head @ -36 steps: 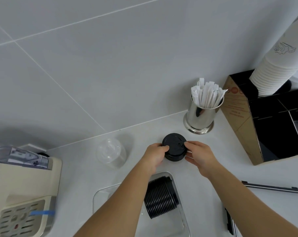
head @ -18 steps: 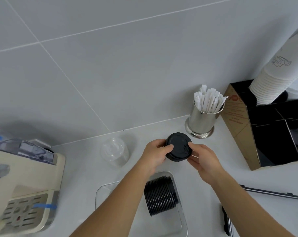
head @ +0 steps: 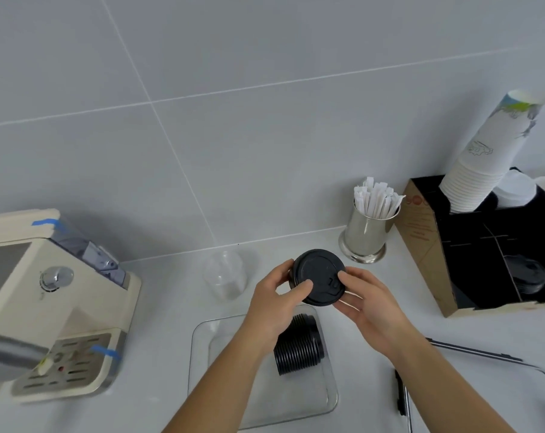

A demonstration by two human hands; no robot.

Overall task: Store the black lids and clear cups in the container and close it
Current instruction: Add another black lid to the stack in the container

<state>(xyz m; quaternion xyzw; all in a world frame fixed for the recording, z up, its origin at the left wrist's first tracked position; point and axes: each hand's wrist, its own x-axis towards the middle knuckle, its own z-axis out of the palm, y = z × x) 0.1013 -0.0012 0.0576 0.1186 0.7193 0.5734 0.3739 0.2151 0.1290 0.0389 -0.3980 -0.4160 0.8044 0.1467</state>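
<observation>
Both hands hold a short stack of black lids [head: 318, 275] above the white counter, tilted so its top faces me. My left hand [head: 276, 300] grips its left side and my right hand [head: 363, 300] its right side. Below them a clear rectangular container [head: 199, 354] stands open on the counter with another stack of black lids [head: 299, 346] lying on its side inside. A stack of clear cups [head: 224, 278] stands upside down near the wall, left of my hands.
A cream coffee machine [head: 55, 307] fills the left. A steel cup of wrapped straws [head: 369, 232] and a black cardboard organiser [head: 496, 257] with white paper cups [head: 480, 170] stand at the right. The container's clear cover [head: 483, 357] lies at lower right.
Both hands have lifted the stack of black lids off the counter and tilted it toward me. The camera has tipped up, showing more wall.
</observation>
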